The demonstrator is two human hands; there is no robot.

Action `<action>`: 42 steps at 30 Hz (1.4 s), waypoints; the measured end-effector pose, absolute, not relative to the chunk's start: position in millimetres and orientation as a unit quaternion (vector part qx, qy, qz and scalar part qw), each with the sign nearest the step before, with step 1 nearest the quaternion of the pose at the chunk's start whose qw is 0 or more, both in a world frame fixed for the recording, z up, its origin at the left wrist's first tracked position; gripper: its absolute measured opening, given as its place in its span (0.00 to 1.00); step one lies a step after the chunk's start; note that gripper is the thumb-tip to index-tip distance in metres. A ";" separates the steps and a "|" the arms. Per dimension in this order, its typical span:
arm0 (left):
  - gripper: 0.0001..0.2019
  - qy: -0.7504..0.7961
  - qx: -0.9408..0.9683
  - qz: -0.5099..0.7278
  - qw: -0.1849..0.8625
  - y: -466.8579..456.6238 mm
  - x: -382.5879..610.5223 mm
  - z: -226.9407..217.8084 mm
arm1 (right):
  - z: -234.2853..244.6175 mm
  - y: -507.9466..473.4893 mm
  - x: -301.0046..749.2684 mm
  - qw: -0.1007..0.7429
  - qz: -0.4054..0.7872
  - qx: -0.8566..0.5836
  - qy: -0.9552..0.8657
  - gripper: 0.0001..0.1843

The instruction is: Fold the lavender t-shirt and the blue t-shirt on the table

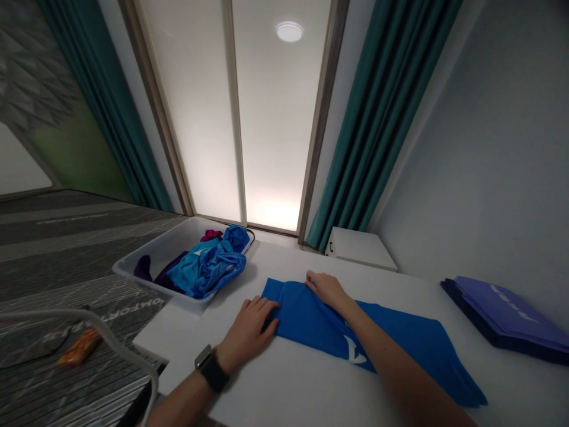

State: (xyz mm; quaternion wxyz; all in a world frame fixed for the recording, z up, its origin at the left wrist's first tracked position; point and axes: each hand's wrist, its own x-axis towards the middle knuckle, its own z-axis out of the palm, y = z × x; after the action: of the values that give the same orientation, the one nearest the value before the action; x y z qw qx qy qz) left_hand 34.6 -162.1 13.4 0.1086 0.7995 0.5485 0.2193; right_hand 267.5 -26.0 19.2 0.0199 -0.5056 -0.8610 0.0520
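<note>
A blue shirt [400, 326] lies folded into a long strip across the white table [284, 385], with part of a white print [354, 350] showing along its near side. At the strip's left end, my left hand [254, 325] has its thumb and fingers closed on the fabric edge; a dark watch is on that wrist. My right hand [328, 289] pinches the shirt's far edge, a little right of the left hand. The right forearm crosses over the shirt and hides part of it.
A translucent plastic bin [155, 246] with crumpled blue and dark clothes [208, 264] stands at the table's left. Folded purple and navy garments [507, 314] lie at the right. Behind are a white cabinet [362, 246] and frosted doors [271, 118]. A pale curved tube [120, 347] is at lower left.
</note>
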 end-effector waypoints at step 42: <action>0.23 0.576 0.787 0.186 0.118 -107.7 -2.0 -2.0 | -0.4 -113.8 218.9 0.100 0.106 -0.417 -0.897 0.37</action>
State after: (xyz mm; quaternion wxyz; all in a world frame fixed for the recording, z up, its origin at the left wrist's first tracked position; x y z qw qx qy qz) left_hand -2.0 -107.7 -2.0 0.1179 0.7870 0.5763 0.1858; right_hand 218.9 -113.8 -0.4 0.1003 -0.4171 -0.8971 0.1061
